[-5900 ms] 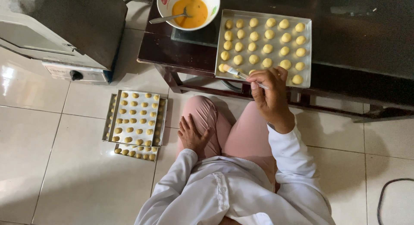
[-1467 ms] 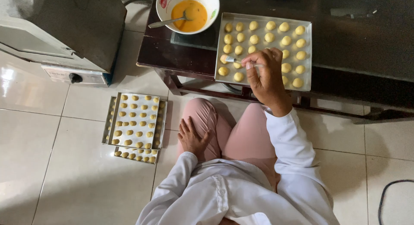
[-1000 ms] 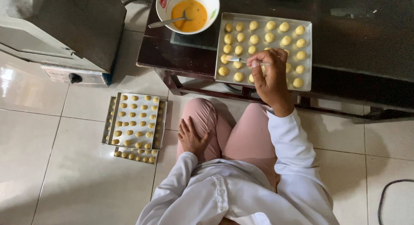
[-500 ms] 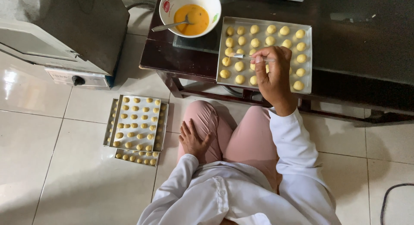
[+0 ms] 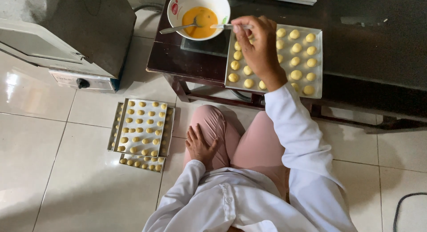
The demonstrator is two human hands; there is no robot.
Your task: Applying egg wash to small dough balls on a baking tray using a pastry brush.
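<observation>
White floor tiles lie under the dark table (image 5: 364, 58). Your right hand (image 5: 258, 45) pinches a thin brush (image 5: 224, 26), its long axis pointing left toward the bowl (image 5: 199, 14) of yellow liquid — just beside the hand. Your left hand (image 5: 200, 145) rests open on your knee, holding nothing, well apart.

Seen from above, a seated person in a long-sleeved white top reaches the right arm out toward twelve o'clock, elbow nearly straight, sleeve ending at the wrist. The right hand (image 5: 258, 45) is turned back-up, fingers curled and pinched together at about ten o'clock of the palm, closed around something thin. The left arm is bent close against the body, its forearm angled toward eleven o'clock. The left hand (image 5: 200, 145) lies palm-down and flat on the left thigh, fingers spread and pointing toward twelve o'clock, holding nothing. The two hands are well apart.
</observation>
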